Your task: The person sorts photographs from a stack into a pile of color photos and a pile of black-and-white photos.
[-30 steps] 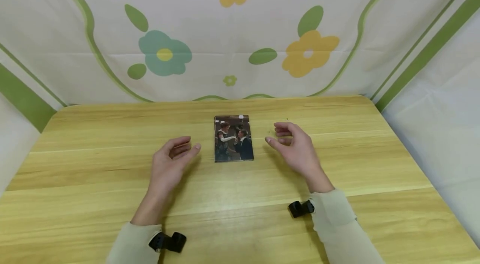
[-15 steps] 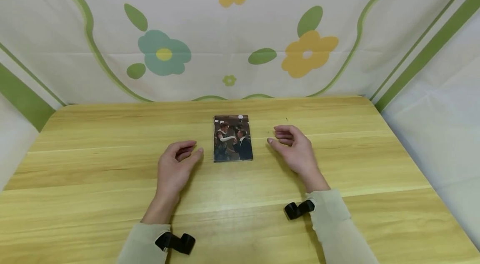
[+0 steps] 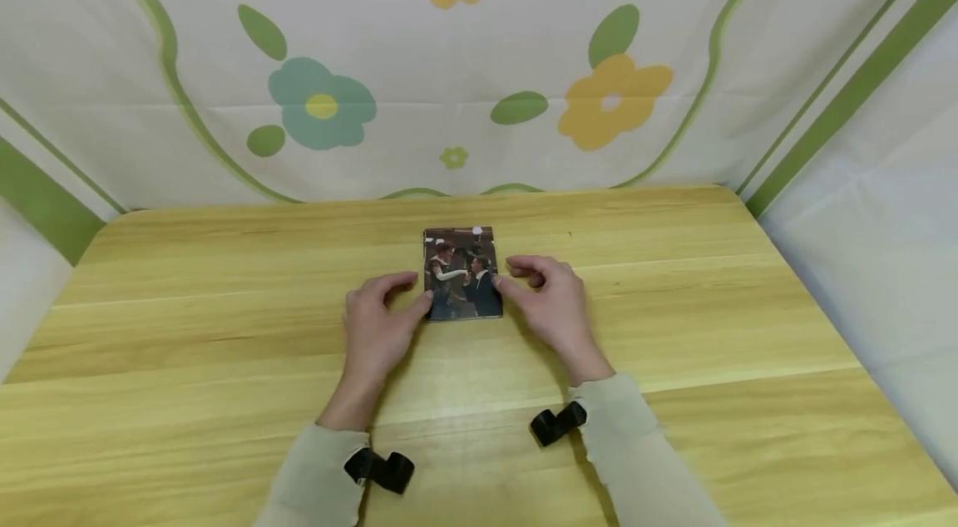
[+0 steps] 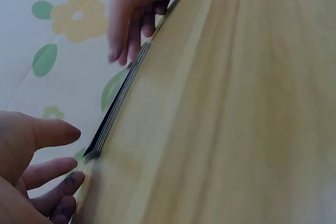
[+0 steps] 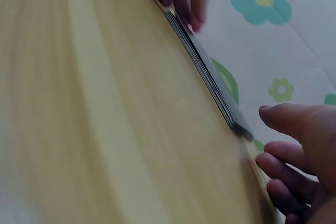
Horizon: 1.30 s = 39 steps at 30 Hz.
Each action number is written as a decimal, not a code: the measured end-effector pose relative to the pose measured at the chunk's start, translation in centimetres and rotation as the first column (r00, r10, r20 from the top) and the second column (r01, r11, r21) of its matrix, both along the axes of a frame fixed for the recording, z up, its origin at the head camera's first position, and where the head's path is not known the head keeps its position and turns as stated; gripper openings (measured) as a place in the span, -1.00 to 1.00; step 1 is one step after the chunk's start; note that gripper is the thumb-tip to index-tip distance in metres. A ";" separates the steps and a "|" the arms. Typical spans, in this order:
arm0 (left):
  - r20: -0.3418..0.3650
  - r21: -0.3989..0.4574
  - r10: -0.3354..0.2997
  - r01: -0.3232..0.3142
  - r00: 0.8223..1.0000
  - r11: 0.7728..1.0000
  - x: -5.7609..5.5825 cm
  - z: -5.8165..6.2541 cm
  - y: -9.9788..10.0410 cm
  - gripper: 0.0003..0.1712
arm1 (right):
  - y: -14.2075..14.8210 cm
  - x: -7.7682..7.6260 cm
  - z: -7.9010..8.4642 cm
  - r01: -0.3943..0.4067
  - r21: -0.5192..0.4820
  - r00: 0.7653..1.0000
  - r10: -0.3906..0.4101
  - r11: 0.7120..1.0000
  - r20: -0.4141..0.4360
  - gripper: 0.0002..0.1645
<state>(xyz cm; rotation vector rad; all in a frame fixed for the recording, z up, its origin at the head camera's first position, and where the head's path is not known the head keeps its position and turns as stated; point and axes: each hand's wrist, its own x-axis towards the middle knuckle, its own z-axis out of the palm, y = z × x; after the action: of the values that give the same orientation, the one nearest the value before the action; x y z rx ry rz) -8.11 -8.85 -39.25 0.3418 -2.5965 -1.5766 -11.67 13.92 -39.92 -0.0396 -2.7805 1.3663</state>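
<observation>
A stack of picture cards (image 3: pixel 461 282) lies flat near the middle of the table, its top card showing two people in a dark scene. Seen from the side in the left wrist view, the stack (image 4: pixel 118 106) has several thin layers. My left hand (image 3: pixel 379 326) is at its left side, thumb tip overlapping the lower left edge in the head view. On the opposite side is my right hand (image 3: pixel 554 307), its thumb tip right at the right edge. Both hands have relaxed, parted fingers. In the right wrist view, a gap shows between the right thumb (image 5: pixel 283 118) and the stack (image 5: pixel 207 74).
The wooden table (image 3: pixel 224 261) reaches back to a white cloth (image 3: pixel 419 78) printed with flowers and leaves. More white cloth hangs at both sides. Black wrist cameras (image 3: pixel 382 470) sit on both sleeves. A tiny dark mark (image 3: pixel 570 233) shows on the tabletop behind the right hand.
Both hands have moved inward to the stack, the left one rightward and the right one leftward. The stack stays in the same place on the table.
</observation>
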 end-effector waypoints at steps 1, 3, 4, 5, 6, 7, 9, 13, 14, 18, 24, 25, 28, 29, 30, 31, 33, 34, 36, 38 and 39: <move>-0.007 -0.025 -0.006 0.006 1.000 1.000 -0.1 -0.1 0.2 -0.57 | -0.4 0.0 0.0 -0.004 0.021 1.000 0.005 1.000 -0.010 -0.46; -0.005 -0.074 -0.014 0.013 1.000 0.997 -0.4 -0.2 0.5 -0.55 | -0.9 0.0 -0.2 -0.010 0.074 1.000 0.012 0.997 -0.029 -0.42; 0.000 -0.092 -0.014 0.013 1.000 0.996 -0.5 -0.2 0.6 -0.54 | -1.1 0.0 -0.3 -0.013 0.098 0.999 0.017 0.995 -0.037 -0.41; 0.004 -0.104 -0.013 0.013 1.000 0.995 -0.5 -0.3 0.7 -0.54 | -1.2 0.0 -0.4 -0.016 0.116 0.999 0.022 0.993 -0.043 -0.41; 0.005 -0.114 -0.011 0.011 1.000 0.993 -0.6 -0.3 0.8 -0.54 | -1.2 0.0 -0.5 -0.017 0.130 0.999 0.023 0.991 -0.048 -0.41; 0.005 -0.123 -0.009 0.010 1.000 0.992 -0.6 -0.4 0.9 -0.54 | -1.2 0.0 -0.5 -0.017 0.142 0.998 0.024 0.990 -0.053 -0.41; 0.003 -0.132 -0.011 0.012 1.000 0.991 -0.7 -0.4 1.0 -0.55 | -1.2 0.0 -0.5 -0.016 0.164 0.998 0.027 0.986 -0.062 -0.42; -0.007 -0.132 -0.011 0.010 1.000 0.991 -0.8 -0.4 1.3 -0.55 | -0.9 -0.1 -0.6 -0.016 0.190 0.997 0.030 0.982 -0.071 -0.42; -0.011 -0.130 -0.006 0.005 1.000 0.992 -0.8 -0.5 1.3 -0.55 | -0.9 -0.1 -0.6 -0.018 0.193 0.997 0.032 0.981 -0.070 -0.42; -0.023 -0.124 0.006 -0.009 1.000 0.992 -0.8 -0.6 1.5 -0.55 | -0.8 -0.1 -0.5 -0.021 0.198 0.998 0.032 0.980 -0.055 -0.43; -0.026 -0.128 -0.002 -0.001 1.000 0.992 -0.6 -0.7 1.6 -0.53 | -0.7 0.0 -0.5 -0.019 0.197 0.999 0.028 0.980 -0.041 -0.44; -0.025 -0.128 -0.003 0.000 1.000 0.992 -0.6 -0.7 1.6 -0.53 | -0.7 0.0 -0.5 -0.020 0.197 0.999 0.030 0.980 -0.044 -0.44; -0.021 -0.131 -0.004 0.001 1.000 0.991 -0.5 -0.7 1.7 -0.52 | -0.7 0.1 -0.5 -0.023 0.197 0.998 0.034 0.980 -0.051 -0.44; -0.020 -0.129 -0.004 0.001 1.000 0.992 -0.5 -0.8 1.7 -0.52 | -0.7 0.1 -0.6 -0.024 0.194 0.998 0.036 0.981 -0.055 -0.44; -0.021 -0.127 -0.002 0.000 1.000 0.992 -0.5 -0.8 1.7 -0.52 | -0.7 0.1 -0.6 -0.027 0.191 0.998 0.039 0.981 -0.057 -0.43; -0.021 -0.126 -0.002 -0.001 1.000 0.992 -0.5 -0.8 1.7 -0.52 | -0.7 0.1 -0.6 -0.030 0.188 0.997 0.042 0.982 -0.062 -0.43; -0.021 -0.123 -0.001 -0.002 1.000 0.992 -0.5 -0.8 1.6 -0.51 | -0.7 0.1 -0.6 -0.036 0.182 0.996 0.050 0.983 -0.071 -0.42; -0.021 -0.122 -0.001 -0.001 1.000 0.993 -0.5 -0.8 1.6 -0.51 | -0.7 0.1 -0.6 -0.040 0.176 0.996 0.054 0.984 -0.076 -0.41; -0.019 -0.122 -0.002 0.000 1.000 0.993 -0.5 -0.8 1.6 -0.51 | -0.7 0.1 -0.6 -0.047 0.173 0.995 0.062 0.984 -0.082 -0.40; -0.016 -0.124 -0.007 0.005 1.000 0.992 -0.6 -0.7 1.6 -0.50 | -0.7 0.1 -0.6 -0.051 0.171 0.994 0.067 0.984 -0.086 -0.39; -0.015 -0.126 -0.011 0.009 1.000 0.992 -0.6 -0.7 1.6 -0.50 | -0.7 0.1 -0.6 -0.054 0.168 0.994 0.069 0.984 -0.088 -0.38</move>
<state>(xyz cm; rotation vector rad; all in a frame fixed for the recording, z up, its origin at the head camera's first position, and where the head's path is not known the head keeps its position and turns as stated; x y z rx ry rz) -8.68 -7.24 -39.93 0.3059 -2.6735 -1.4032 -11.56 13.22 -40.51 0.1140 -2.8263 1.1118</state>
